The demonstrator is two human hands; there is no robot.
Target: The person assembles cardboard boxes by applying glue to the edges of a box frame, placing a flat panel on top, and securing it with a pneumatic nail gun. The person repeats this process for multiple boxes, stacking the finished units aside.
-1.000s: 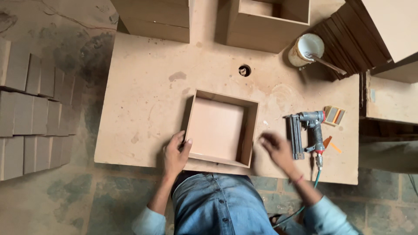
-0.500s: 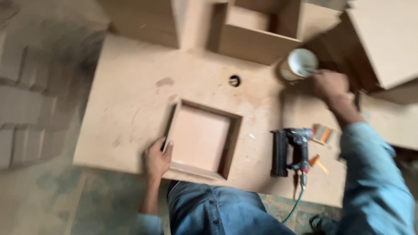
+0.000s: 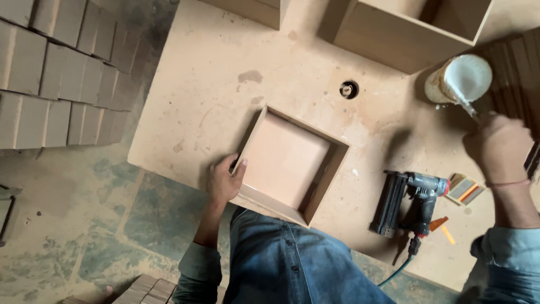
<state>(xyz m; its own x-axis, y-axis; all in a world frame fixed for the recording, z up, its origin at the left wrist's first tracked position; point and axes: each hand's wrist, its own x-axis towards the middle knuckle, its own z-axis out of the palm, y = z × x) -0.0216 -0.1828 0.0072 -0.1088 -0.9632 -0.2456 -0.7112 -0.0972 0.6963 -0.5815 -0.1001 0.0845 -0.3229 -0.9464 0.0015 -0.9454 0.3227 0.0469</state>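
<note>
My left hand point(image 3: 225, 181) rests against the near left corner of a shallow square tray-box point(image 3: 289, 163) of smooth tan fibreboard, fingers curled over its thin wall and gripping the edge. The box lies open side up on the worktop point(image 3: 214, 90), a broad sheet of the same dusty, matte board, stained in patches and pierced by a small round hole point(image 3: 349, 89) beyond the box. My right hand point(image 3: 498, 147) is far out to the right, closed in a fist around the thin handle of a brush or stick point(image 3: 466, 106) that dips into a round pot point(image 3: 460, 79) of pale, creamy glue. Between my hands, nearer the right one, a nail gun point(image 3: 409, 202) of black and grey metal lies on its side, its green hose trailing off the near edge. Just beside it, below my right wrist, lies a small flat striped packet point(image 3: 464, 189). Beyond the pot stands a deeper fibreboard box point(image 3: 405, 28). Left of my left hand, off the worktop, flat square boards point(image 3: 56, 73) sit stacked in rows.
</note>
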